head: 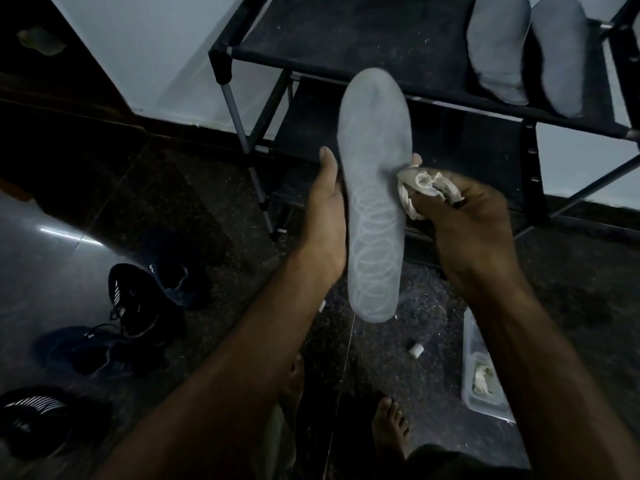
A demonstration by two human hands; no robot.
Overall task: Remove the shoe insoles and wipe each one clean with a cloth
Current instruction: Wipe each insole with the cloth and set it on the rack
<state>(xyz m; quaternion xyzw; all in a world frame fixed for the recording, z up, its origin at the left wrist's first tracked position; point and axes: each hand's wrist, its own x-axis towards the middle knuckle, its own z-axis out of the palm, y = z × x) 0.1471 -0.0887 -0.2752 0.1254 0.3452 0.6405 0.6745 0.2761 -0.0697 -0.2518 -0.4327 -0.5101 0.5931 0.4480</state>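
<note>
**Insole wiped mid-air in front of the rack**

Held in front of the shoe rack: one grey insole, cradled from behind by the left hand, thumb straight along its edge, probably to brace it against wiping. Pressed to its right edge: a crumpled cloth, bunched in the right hand's curled fingers. Long axis near upright, toe toward the rack, heel toward the floor. Laid on the rack's top shelf: two more insoles.
</note>
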